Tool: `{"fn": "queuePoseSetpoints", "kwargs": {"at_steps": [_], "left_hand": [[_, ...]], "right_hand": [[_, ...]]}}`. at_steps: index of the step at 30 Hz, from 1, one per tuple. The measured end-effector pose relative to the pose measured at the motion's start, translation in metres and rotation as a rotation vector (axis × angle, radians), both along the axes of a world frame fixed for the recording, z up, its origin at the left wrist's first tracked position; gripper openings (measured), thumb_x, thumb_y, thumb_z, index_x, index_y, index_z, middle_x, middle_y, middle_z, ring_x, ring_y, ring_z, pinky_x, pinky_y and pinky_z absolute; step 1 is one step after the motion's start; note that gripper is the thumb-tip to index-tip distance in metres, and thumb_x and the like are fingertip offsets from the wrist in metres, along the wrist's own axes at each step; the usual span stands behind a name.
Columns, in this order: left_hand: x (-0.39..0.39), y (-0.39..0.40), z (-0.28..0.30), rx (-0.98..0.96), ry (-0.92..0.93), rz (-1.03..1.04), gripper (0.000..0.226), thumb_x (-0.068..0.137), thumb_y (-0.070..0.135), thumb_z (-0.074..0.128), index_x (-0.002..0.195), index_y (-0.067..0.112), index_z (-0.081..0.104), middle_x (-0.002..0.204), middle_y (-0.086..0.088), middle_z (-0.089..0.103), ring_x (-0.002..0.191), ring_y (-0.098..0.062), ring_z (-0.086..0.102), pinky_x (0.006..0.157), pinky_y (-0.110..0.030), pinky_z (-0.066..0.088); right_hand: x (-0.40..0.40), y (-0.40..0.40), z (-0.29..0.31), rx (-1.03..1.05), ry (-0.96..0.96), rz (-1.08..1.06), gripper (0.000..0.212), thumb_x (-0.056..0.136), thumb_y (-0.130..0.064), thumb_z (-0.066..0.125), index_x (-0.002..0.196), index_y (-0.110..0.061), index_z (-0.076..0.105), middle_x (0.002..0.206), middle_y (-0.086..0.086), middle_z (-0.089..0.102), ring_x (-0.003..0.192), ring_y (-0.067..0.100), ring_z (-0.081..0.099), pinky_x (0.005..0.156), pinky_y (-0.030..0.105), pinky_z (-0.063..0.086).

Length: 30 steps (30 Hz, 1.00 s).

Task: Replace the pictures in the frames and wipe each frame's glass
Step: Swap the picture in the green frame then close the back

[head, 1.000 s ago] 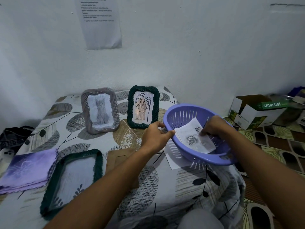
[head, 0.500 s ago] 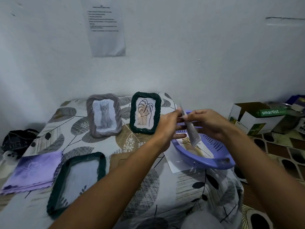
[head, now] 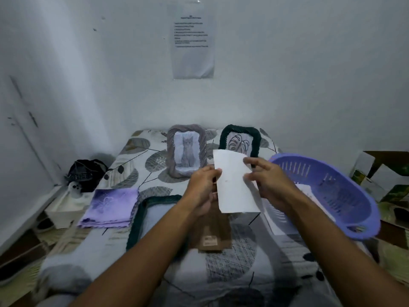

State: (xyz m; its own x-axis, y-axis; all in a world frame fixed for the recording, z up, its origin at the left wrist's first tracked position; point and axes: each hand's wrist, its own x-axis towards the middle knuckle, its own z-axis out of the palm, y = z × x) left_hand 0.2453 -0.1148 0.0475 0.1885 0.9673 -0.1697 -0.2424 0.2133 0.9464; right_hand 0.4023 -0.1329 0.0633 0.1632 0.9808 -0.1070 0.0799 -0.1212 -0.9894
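While raised, left hand (head: 204,187), right hand (head: 266,181), pinching paper (head: 234,185)

Scene dimly lit, cool bluish cast throughout. Light source not seen; illumination soft and diffuse. White wall (head: 287,74) graded from pale centre to darker corners, vignetting noted. Soft shadow cast under purple basket (head: 327,191) and below forearms. No glare observed. Wide-angle distortion evident: wall corner lines bowed at left edge. Lower foreground and forearms smeared by motion blur; tablecloth (head: 232,262) pattern softened there. Printed sheet (head: 193,41) on wall too blurred to be read. Overall detail soft, grainy.
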Motion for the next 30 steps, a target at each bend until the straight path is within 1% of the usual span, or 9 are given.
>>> {"fn": "queuePoseSetpoints", "kwargs": {"at_steps": [4,9,13,16,21,24,26,28,30], "left_hand": [[-0.059,-0.004,-0.027,-0.077,0.031,0.080,0.018,0.098,0.011,0.045,0.106,0.005,0.060,0.096,-0.013,0.066,0.083,-0.025,0.060,0.066,-0.032,0.051],[-0.122,-0.008,-0.050,-0.082,0.199,0.143,0.011,0.094,0.002,0.053,0.091,0.004,0.063,0.078,-0.008,0.071,0.062,-0.016,0.067,0.051,-0.026,0.052],[-0.168,-0.007,-0.062,0.061,0.469,0.208,0.019,0.085,-0.003,0.063,0.104,0.000,0.064,0.086,-0.011,0.071,0.065,-0.022,0.064,0.053,-0.030,0.056],[-0.195,0.000,-0.071,0.305,0.828,0.289,0.030,0.078,0.006,0.074,0.107,0.008,0.066,0.094,-0.002,0.071,0.068,-0.016,0.064,0.066,-0.033,0.056],[-0.213,0.004,-0.075,0.537,1.111,-0.019,0.050,0.074,0.036,0.079,0.119,0.018,0.066,0.118,0.003,0.066,0.107,-0.012,0.060,0.091,-0.026,0.045],[-0.217,0.005,-0.079,0.538,1.200,-0.257,0.078,0.066,0.066,0.063,0.131,0.023,0.057,0.143,0.005,0.049,0.136,-0.016,0.038,0.114,-0.046,0.029],[-0.219,0.008,-0.083,0.573,1.318,-0.339,0.078,0.067,0.067,0.059,0.133,0.025,0.055,0.151,0.007,0.037,0.146,-0.015,0.018,0.117,-0.049,0.008],[-0.220,0.009,-0.085,0.598,1.356,-0.380,0.070,0.070,0.061,0.062,0.130,0.025,0.058,0.152,0.006,0.036,0.147,-0.013,0.012,0.117,-0.048,0.002],[-0.220,0.009,-0.087,0.611,1.358,-0.395,0.063,0.074,0.055,0.068,0.128,0.024,0.061,0.150,0.006,0.039,0.146,-0.011,0.012,0.117,-0.047,0.000]], "right_hand": [[-0.038,0.008,-0.028,-0.123,0.223,0.057,0.054,0.085,0.009,0.058,0.131,-0.018,0.049,0.118,0.014,0.062,0.101,0.035,0.061,0.073,0.042,0.053],[-0.090,0.014,-0.054,-0.233,0.086,0.135,0.031,0.083,0.005,0.062,0.111,-0.008,0.064,0.099,0.011,0.071,0.093,0.028,0.067,0.078,0.041,0.056],[-0.123,0.020,-0.068,-0.264,0.079,0.143,0.029,0.081,0.009,0.061,0.106,-0.005,0.064,0.097,0.013,0.071,0.087,0.028,0.068,0.067,0.036,0.057],[-0.138,0.023,-0.074,-0.270,0.070,0.144,0.027,0.081,0.013,0.060,0.104,-0.001,0.062,0.093,0.014,0.069,0.074,0.023,0.066,0.051,0.027,0.053],[-0.153,0.026,-0.079,-0.243,0.072,0.131,0.025,0.080,0.017,0.060,0.102,0.004,0.060,0.093,0.018,0.065,0.070,0.023,0.064,0.041,0.022,0.049],[-0.158,0.029,-0.084,-0.215,0.022,0.137,0.024,0.079,0.017,0.063,0.098,0.003,0.059,0.095,0.021,0.065,0.073,0.026,0.065,0.044,0.026,0.053],[-0.159,0.032,-0.089,-0.178,-0.072,0.146,0.018,0.076,0.015,0.067,0.087,0.001,0.062,0.093,0.024,0.067,0.073,0.031,0.067,0.055,0.038,0.058],[-0.159,0.035,-0.093,-0.132,-0.240,0.160,0.015,0.073,0.008,0.073,0.078,-0.003,0.064,0.084,0.023,0.069,0.071,0.035,0.068,0.062,0.047,0.059],[-0.156,0.035,-0.092,-0.097,-0.477,0.198,0.014,0.073,-0.004,0.077,0.081,-0.004,0.065,0.073,0.017,0.070,0.064,0.032,0.069,0.060,0.043,0.059]]}}
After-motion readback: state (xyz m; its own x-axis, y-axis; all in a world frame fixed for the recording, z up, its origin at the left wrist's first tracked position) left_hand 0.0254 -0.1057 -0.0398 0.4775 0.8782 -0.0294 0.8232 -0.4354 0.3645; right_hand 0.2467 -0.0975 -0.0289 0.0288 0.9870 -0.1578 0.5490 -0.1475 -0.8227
